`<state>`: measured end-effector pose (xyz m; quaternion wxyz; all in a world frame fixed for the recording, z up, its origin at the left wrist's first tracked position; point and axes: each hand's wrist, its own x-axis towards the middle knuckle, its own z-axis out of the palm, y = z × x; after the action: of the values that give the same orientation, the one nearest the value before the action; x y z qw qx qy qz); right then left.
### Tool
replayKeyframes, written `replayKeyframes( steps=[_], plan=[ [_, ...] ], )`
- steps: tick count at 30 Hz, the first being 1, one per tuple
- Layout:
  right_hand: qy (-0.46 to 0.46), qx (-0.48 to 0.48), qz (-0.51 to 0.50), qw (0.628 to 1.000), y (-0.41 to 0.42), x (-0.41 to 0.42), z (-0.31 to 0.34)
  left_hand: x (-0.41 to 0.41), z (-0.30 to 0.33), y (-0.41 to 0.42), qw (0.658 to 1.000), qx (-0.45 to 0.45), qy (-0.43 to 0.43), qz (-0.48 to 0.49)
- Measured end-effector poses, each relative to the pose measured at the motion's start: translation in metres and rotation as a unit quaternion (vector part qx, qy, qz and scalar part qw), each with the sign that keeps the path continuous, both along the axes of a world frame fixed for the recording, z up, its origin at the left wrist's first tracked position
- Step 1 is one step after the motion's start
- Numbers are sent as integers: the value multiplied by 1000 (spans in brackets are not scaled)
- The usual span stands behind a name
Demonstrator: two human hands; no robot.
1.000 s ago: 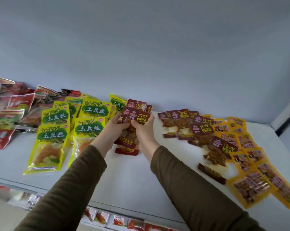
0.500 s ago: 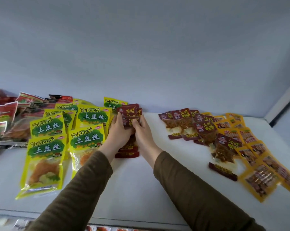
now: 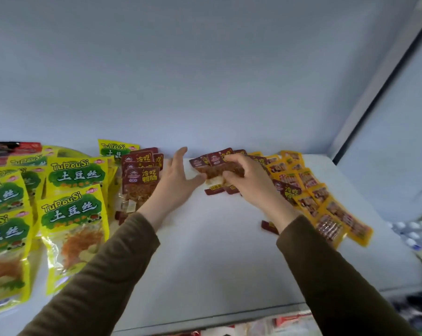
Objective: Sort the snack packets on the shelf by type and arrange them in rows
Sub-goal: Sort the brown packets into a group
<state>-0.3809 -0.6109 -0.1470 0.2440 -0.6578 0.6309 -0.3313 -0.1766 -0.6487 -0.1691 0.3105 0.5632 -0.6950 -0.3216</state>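
Observation:
On the white shelf (image 3: 205, 251) a stack of dark red packets (image 3: 139, 180) lies beside the yellow-green TuDouSi packets (image 3: 74, 209) on the left. My left hand (image 3: 176, 183) hovers just right of that stack, fingers straight and spread, its thumb reaching toward a second group of dark red packets (image 3: 215, 163) at the back. My right hand (image 3: 251, 180) lies on that group with fingers curled over the packets, hiding most of them. Orange-yellow packets (image 3: 326, 209) run in a row further right.
More red and dark packets (image 3: 13, 150) are piled at the far left back. The shelf's back wall stands just behind the packets, and its side post (image 3: 365, 132) rises at the right. Blister packs (image 3: 413, 231) lie beyond the right edge. Lower-shelf goods show below the front edge.
Both hands have let go of the dark red stack, which now lies beside the yellow-green packets. Both moved right; my right hand now grips the other dark red group.

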Motion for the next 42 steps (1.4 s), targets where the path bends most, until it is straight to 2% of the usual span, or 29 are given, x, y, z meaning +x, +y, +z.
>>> replayKeyframes(
  steps=[3, 6, 8, 11, 15, 18, 20, 21, 23, 25, 26, 28, 31, 34, 38, 42],
  plan=[
    [93, 37, -52, 994, -5, -54, -1, -27, -15, -18, 997, 53, -55, 7],
    [175, 85, -64, 979, -19, -93, -5, -49, -29, -36, 989, 54, -126, 47],
    [220, 108, -44, 968, -32, -108, -8, -64, -34, -45, 986, 44, -140, 75],
    [274, 127, 4, 953, -52, -119, -12, -93, -32, -52, 988, 30, -117, 99],
    [296, 129, 53, 945, -71, -120, -25, -128, -33, -53, 995, 9, -45, 94],
    [276, 113, 53, 953, -77, -122, -36, -144, -34, -56, 991, 9, 10, 133],
    [252, 91, 45, 962, -81, -125, -39, -147, -28, -57, 980, 58, 91, 168],
    [233, 77, 41, 969, -83, -126, -40, -147, -23, -58, 964, 100, 165, 185],
    [188, 47, 42, 980, -85, -128, -42, -143, -13, -56, 910, 185, 316, 195],
    [138, 30, 52, 989, -85, -129, -44, -135, -6, -53, 879, 236, 383, 159],
    [113, 28, 56, 992, -85, -129, -45, -132, -5, -52, 882, 246, 382, 127],
    [87, 31, 63, 994, -86, -129, -45, -128, -5, -49, 913, 239, 323, 70],
    [95, 50, 73, 992, -90, -128, -41, -125, -9, -46, 939, 214, 266, 45],
    [62, 84, 88, 991, -97, -130, -36, -125, -11, -42, 938, 205, 279, 13],
    [-47, 125, 122, 984, -106, -132, -30, -123, -14, -34, 932, 176, 317, -28],
    [-93, 86, 139, 982, -111, -129, -18, -118, -16, -30, 921, 203, 330, -35]
  ],
)
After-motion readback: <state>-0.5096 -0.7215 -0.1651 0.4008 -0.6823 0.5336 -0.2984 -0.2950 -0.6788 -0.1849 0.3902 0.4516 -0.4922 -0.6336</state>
